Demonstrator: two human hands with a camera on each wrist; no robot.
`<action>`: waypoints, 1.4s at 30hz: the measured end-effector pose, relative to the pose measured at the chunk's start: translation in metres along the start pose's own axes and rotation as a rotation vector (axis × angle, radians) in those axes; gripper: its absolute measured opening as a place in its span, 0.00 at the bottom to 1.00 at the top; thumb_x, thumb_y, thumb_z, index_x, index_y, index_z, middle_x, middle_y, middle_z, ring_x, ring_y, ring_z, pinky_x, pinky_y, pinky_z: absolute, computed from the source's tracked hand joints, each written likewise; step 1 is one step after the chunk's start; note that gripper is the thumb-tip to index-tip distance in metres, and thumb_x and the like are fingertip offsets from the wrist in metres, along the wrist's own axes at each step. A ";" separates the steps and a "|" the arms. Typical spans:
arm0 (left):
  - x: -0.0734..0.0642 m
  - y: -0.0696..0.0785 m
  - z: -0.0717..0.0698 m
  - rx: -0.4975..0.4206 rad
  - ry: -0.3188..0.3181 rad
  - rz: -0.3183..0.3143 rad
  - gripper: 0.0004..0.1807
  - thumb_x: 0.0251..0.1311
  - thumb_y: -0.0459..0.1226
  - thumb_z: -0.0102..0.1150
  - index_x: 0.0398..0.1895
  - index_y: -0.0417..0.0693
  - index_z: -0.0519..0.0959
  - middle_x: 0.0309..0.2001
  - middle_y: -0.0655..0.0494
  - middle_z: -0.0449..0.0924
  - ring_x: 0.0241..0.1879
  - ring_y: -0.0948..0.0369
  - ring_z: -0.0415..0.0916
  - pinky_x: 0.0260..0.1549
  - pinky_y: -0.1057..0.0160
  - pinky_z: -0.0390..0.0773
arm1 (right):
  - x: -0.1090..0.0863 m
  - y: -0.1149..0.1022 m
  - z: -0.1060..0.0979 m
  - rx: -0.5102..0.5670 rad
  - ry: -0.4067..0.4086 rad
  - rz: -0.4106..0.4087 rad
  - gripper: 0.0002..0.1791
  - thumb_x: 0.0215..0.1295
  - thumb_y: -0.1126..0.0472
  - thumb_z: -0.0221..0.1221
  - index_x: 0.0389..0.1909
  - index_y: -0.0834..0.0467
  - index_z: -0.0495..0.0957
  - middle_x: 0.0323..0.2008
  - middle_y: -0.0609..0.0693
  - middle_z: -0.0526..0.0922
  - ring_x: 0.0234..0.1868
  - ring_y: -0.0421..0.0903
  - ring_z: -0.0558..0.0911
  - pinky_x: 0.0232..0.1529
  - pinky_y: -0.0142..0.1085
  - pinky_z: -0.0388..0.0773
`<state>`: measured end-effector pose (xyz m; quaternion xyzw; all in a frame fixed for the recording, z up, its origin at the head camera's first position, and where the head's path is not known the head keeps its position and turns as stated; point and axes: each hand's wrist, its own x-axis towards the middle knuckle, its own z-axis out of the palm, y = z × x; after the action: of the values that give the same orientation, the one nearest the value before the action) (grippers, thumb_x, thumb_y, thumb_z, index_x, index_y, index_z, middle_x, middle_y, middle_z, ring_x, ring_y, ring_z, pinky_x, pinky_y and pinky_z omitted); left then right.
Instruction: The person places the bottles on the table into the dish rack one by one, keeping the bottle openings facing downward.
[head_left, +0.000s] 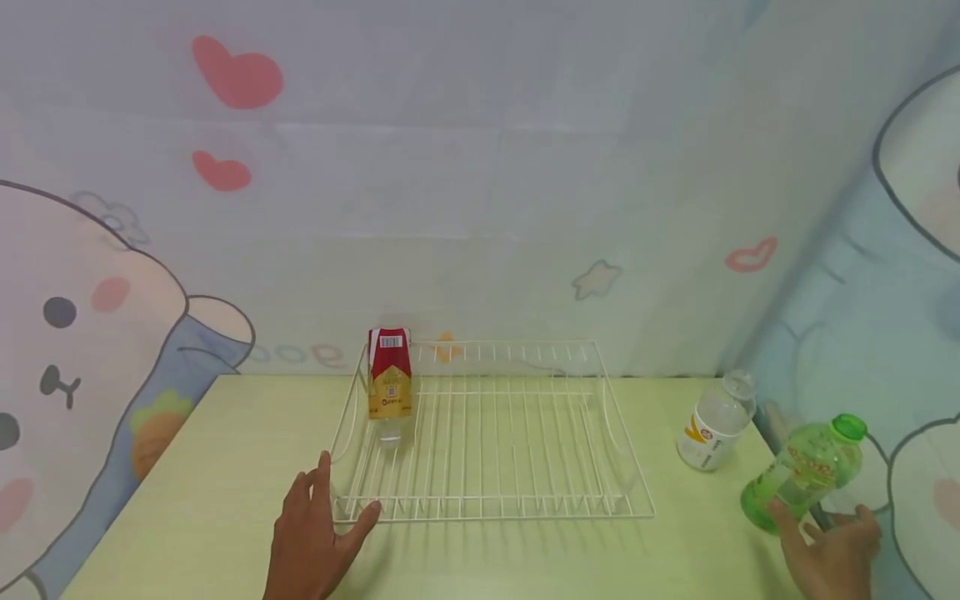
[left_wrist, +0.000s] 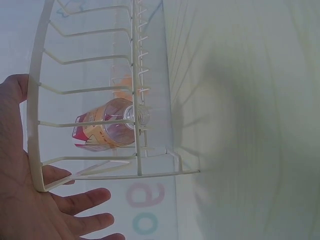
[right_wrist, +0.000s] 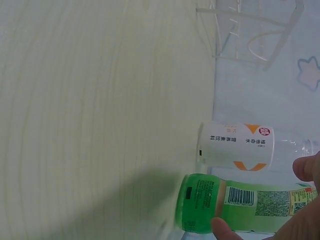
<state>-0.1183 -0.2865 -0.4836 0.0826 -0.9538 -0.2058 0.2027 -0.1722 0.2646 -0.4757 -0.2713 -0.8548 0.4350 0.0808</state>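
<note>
My left hand [head_left: 313, 533] is at the front left corner of a white wire rack [head_left: 480, 497]. Its thumb touches the front rail, and the other fingers stretch out straight past the corner. Inside the rack at the back left stands an upside-down bottle [head_left: 391, 375] with a red and gold label, its clear neck [head_left: 390, 433] downward. On the right, my right hand [head_left: 828, 554] is right at a green plastic bottle [head_left: 813, 458], thumb and fingers spread in front of it. The right wrist view shows fingertips [right_wrist: 225, 230] overlapping its lower side.
A clear bottle [head_left: 716, 425] with a white and orange label stands just left of the green one. The pale wooden table [head_left: 187, 500] runs back to a cartoon-printed cloth [head_left: 480, 183]. More printed cloth [head_left: 900, 292] hangs along the right side.
</note>
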 end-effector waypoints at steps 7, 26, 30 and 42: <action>0.001 -0.001 0.002 -0.008 0.029 0.018 0.53 0.55 0.57 0.66 0.74 0.33 0.57 0.58 0.32 0.69 0.55 0.36 0.70 0.42 0.31 0.74 | 0.007 0.001 0.000 -0.027 -0.048 0.015 0.56 0.72 0.44 0.50 0.70 0.74 0.19 0.65 0.85 0.40 0.60 0.81 0.62 0.63 0.65 0.59; 0.005 0.001 0.003 -0.039 0.042 0.040 0.52 0.56 0.57 0.65 0.75 0.34 0.57 0.58 0.35 0.69 0.53 0.37 0.71 0.40 0.33 0.74 | 0.020 0.009 0.001 -0.105 -0.021 -0.010 0.57 0.70 0.45 0.53 0.70 0.75 0.23 0.61 0.85 0.46 0.54 0.78 0.65 0.59 0.64 0.60; 0.006 0.002 0.001 -0.045 0.048 0.044 0.52 0.57 0.57 0.65 0.75 0.34 0.57 0.58 0.35 0.69 0.54 0.37 0.70 0.39 0.33 0.74 | 0.023 0.009 0.003 -0.110 -0.031 0.015 0.58 0.69 0.44 0.54 0.70 0.75 0.23 0.59 0.85 0.49 0.53 0.76 0.65 0.58 0.64 0.60; 0.000 0.000 -0.002 -0.012 0.022 0.013 0.53 0.55 0.57 0.66 0.74 0.34 0.57 0.59 0.32 0.70 0.57 0.36 0.69 0.43 0.31 0.74 | 0.032 0.024 0.011 -0.068 -0.068 0.063 0.57 0.69 0.47 0.55 0.71 0.72 0.22 0.64 0.86 0.50 0.62 0.78 0.59 0.68 0.62 0.52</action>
<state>-0.1176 -0.2866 -0.4822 0.0773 -0.9508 -0.2091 0.2153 -0.1941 0.2855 -0.5044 -0.2858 -0.8624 0.4168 0.0285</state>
